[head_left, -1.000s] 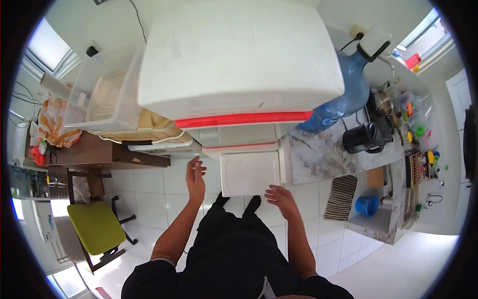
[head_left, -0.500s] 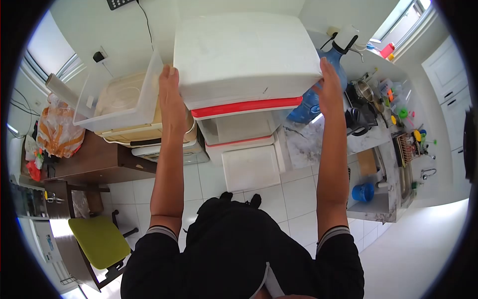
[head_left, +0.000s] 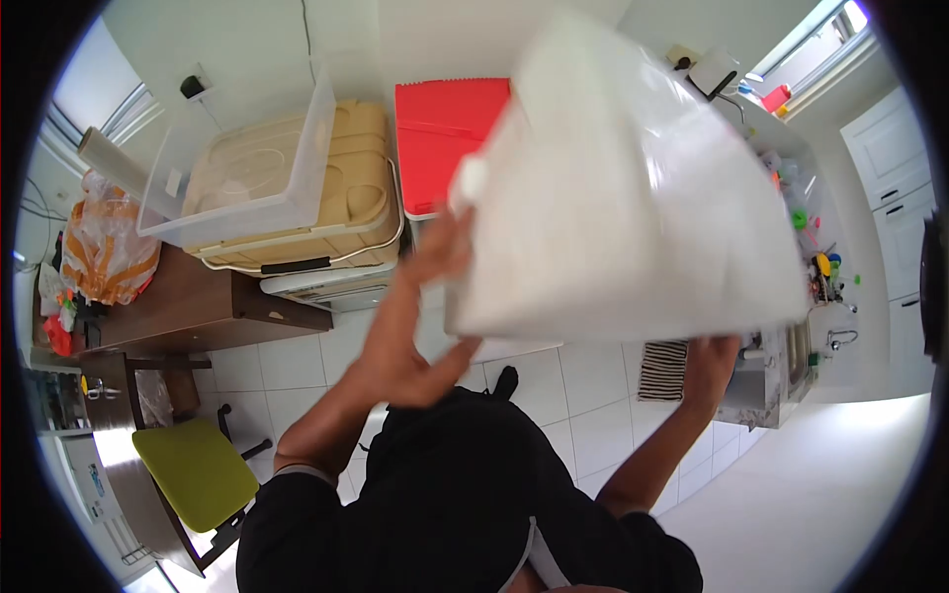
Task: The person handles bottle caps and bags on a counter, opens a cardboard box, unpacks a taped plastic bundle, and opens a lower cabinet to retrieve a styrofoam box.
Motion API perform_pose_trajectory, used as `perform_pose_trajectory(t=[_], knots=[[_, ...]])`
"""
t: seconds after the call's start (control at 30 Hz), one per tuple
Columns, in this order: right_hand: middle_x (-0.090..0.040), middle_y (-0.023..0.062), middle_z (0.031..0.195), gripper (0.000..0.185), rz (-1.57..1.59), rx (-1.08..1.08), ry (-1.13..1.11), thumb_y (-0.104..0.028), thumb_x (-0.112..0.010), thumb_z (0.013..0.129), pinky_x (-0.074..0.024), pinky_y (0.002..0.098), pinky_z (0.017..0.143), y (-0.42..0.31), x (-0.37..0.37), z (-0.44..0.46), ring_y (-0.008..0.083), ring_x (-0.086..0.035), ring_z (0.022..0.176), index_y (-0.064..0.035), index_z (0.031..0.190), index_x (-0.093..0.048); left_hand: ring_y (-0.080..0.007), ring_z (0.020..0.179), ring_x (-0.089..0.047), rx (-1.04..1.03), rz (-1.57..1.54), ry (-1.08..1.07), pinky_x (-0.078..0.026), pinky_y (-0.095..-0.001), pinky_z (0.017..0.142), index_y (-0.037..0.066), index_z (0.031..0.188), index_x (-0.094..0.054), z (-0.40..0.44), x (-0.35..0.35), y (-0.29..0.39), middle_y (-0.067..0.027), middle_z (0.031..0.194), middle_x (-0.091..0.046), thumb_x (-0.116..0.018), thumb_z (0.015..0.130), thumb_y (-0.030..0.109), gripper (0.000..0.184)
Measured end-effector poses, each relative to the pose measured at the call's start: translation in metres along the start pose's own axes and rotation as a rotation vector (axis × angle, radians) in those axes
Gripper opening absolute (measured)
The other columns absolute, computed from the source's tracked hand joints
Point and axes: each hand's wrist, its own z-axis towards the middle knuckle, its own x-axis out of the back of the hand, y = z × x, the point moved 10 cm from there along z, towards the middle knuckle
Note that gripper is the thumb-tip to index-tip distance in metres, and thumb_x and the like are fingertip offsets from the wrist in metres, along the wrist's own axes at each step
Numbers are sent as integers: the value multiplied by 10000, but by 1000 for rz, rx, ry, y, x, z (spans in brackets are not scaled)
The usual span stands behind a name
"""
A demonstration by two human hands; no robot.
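Observation:
A large white box [head_left: 613, 208], blurred by motion, hangs tilted in front of me and hides much of the counter. My left hand [head_left: 410, 326] is at its left side, fingers against the edge and thumb spread apart near the lower corner. Under the lower right edge is my right hand [head_left: 710, 371], bearing the box with its fingers hidden behind it. A red lid [head_left: 450, 138] shows left of the box, on top of the stacked white bins.
Left of the red lid, a clear plastic bin [head_left: 237, 222] rests on a beige storage box [head_left: 356, 198]. A brown desk [head_left: 198, 306], an orange-and-clear bag [head_left: 111, 237] and a green chair [head_left: 195, 474] stand further left. To the right is a sink [head_left: 799, 351]; a striped mat [head_left: 662, 371] shows below the box.
The white box has come off the stack, moved right and towards me, and tilted, exposing the red lid. My right hand has moved down beneath it; my left hand has moved down and right.

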Motion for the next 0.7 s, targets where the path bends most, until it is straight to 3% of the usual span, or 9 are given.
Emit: perform_pose_trajectory(t=[0.03, 0.07, 0.1, 0.23, 0.33, 0.4, 0.43, 0.53, 0.7], knots=[[-426, 164, 1579, 784, -326, -163, 114, -212, -725, 945, -329, 449, 1207, 16, 29, -29, 295, -426, 1437, 30, 1574, -325, -421, 1586, -182, 15, -89, -98, -198, -503, 1262, 78, 1502, -395, -13, -21, -6, -265, 1662, -289, -712, 791, -48, 788], [-446, 161, 1565, 766, 292, -193, 184, -225, -733, 959, -360, 443, 1189, 57, 44, -58, 289, -445, 1424, 27, 1565, -339, -420, 1579, -202, 50, -130, -180, -256, -505, 1249, 95, 1517, -374, -26, -39, -13, -249, 1662, -285, -744, 793, -28, 822], [-464, 152, 1553, 734, -1, -198, 162, -154, -721, 954, -369, 424, 1183, 38, 39, -79, 276, -448, 1420, 25, 1559, -347, -424, 1562, -238, 70, -150, -209, -278, -504, 1243, 91, 1518, -366, -38, -53, -23, -242, 1644, -299, -775, 786, -12, 844], [-537, 130, 1477, 815, 167, -360, 228, 31, -756, 785, -386, 429, 1178, 78, 57, -144, 272, -504, 1389, -2, 1521, -406, -410, 1498, -333, 415, -248, -326, -300, -487, 1228, 53, 1522, -319, -75, -102, -75, -220, 1553, -341, -894, 726, 67, 982], [-544, 128, 1464, 861, 182, -370, 191, 67, -781, 719, -426, 433, 1151, 95, 51, -157, 280, -509, 1388, -13, 1501, -430, -397, 1466, -376, 447, -125, -400, -352, -485, 1213, 56, 1521, -288, -83, -114, -98, -233, 1533, -335, -913, 737, 97, 1003], [-536, 129, 1470, 877, 172, -326, 140, 91, -791, 696, -455, 432, 1130, 99, 40, -150, 285, -501, 1397, -17, 1492, -438, -369, 1459, -379, 537, -271, -363, -364, -465, 1202, 30, 1512, -258, -98, -120, -122, -230, 1514, -333, -919, 740, 115, 1020], [-519, 137, 1486, 932, 251, -441, 189, 129, -814, 649, -454, 442, 1142, 105, 34, -152, 298, -496, 1403, -19, 1488, -436, -356, 1455, -380, 583, -343, -341, -371, -455, 1196, 17, 1508, -243, -107, -122, -134, -229, 1505, -332, -922, 741, 124, 1030], [-516, 139, 1488, 949, 221, -469, 156, 153, -814, 639, -428, 454, 1170, 110, 16, -145, 306, -498, 1400, -20, 1489, -430, -335, 1415, -424, 621, -167, -345, -378, -431, 1185, -9, 1481, -226, -130, -118, -164, -200, 1440, -380, -916, 740, 97, 1018], [-533, 142, 1451, 948, 11, -492, -167, 27, -872, 685, -434, 478, 1170, 139, -19, -144, 295, -513, 1380, -27, 1497, -384, -326, 1361, -499, 828, -260, -255, -415, -431, 1152, 14, 1462, -265, -182, -107, -215, -183, 1378, -484, -916, 735, 97, 980]])
